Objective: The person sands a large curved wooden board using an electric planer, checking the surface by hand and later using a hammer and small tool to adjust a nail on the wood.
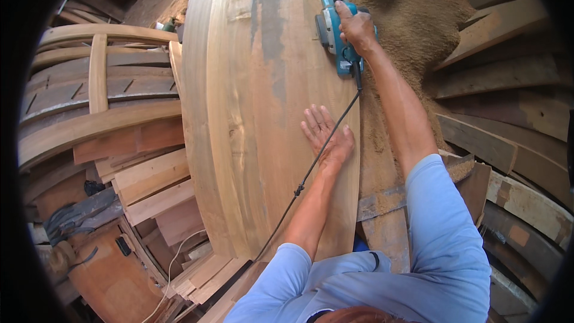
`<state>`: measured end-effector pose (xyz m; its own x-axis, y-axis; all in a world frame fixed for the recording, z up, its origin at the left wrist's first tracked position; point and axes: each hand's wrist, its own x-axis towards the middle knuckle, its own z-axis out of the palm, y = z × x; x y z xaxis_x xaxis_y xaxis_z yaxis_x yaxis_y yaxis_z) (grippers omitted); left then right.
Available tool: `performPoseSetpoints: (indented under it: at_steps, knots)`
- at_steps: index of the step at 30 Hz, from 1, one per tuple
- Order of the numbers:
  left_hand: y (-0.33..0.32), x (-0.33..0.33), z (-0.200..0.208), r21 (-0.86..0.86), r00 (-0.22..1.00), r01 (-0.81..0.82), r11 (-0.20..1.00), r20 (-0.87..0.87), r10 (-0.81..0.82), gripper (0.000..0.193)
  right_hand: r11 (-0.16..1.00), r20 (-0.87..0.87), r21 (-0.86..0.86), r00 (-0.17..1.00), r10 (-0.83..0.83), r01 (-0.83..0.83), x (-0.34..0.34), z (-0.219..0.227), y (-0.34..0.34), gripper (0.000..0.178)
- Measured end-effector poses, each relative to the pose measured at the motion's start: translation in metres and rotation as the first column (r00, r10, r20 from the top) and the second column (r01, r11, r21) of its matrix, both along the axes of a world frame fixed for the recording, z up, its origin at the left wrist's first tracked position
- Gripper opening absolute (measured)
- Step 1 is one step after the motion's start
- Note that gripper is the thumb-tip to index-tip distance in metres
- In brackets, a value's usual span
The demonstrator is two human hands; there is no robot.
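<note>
A wide wooden panel (233, 137) of joined boards lies in front of me, with a dark grey patch near its far end. At its far right edge sits a teal electric hand planer (330, 29) with a round black knob in front. My right hand (359, 30) is closed around the planer's handle. Lower down, my left hand (329, 137) rests flat on the panel near its right edge, fingers spread, holding nothing. The planer's black power cord (298, 190) runs from its rear across my left wrist toward the lower left, with a knot partway.
Heaped wood shavings (412, 30) cover the ground right of the panel. Stacked planks (508, 90) line the right side. A wooden frame (98, 75) and piled boards (152, 176) stand on the left. A pale thin cable (173, 263) hangs at lower left.
</note>
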<state>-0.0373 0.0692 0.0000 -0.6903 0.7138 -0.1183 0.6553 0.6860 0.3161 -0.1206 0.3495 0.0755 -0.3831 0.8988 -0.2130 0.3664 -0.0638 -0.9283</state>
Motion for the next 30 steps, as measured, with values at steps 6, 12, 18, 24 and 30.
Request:
performPoseSetpoints:
  at_steps: [6, 12, 18, 24, 30]
  knots:
    - [-0.002, 0.001, -0.005, 0.046, 0.999, 0.01, 0.999, -0.042, -0.008, 0.094, 1.0, -0.046, 0.012, 0.999, 0.004, -0.003, -0.012, -0.006, 0.021, 0.067]
    - [-0.002, 0.001, -0.001, 0.001, 1.0, 0.012, 1.0, -0.015, -0.012, 0.094, 1.0, -0.06, 0.004, 0.998, 0.017, -0.017, -0.019, 0.007, 0.03, 0.068]
    - [-0.002, 0.001, 0.005, -0.065, 0.999, 0.035, 0.997, 0.017, -0.034, 0.093, 0.998, -0.089, 0.066, 0.996, -0.006, 0.012, -0.032, 0.002, 0.05, 0.069]
    - [-0.003, 0.0, 0.008, -0.098, 0.998, 0.044, 0.994, 0.053, -0.039, 0.094, 1.0, -0.056, 0.01, 0.998, -0.002, 0.003, -0.042, -0.003, 0.073, 0.068]
    - [-0.004, -0.001, 0.01, -0.084, 0.995, 0.059, 0.995, 0.091, -0.051, 0.095, 1.0, -0.121, 0.008, 0.993, -0.009, 0.01, -0.054, -0.008, 0.096, 0.059]
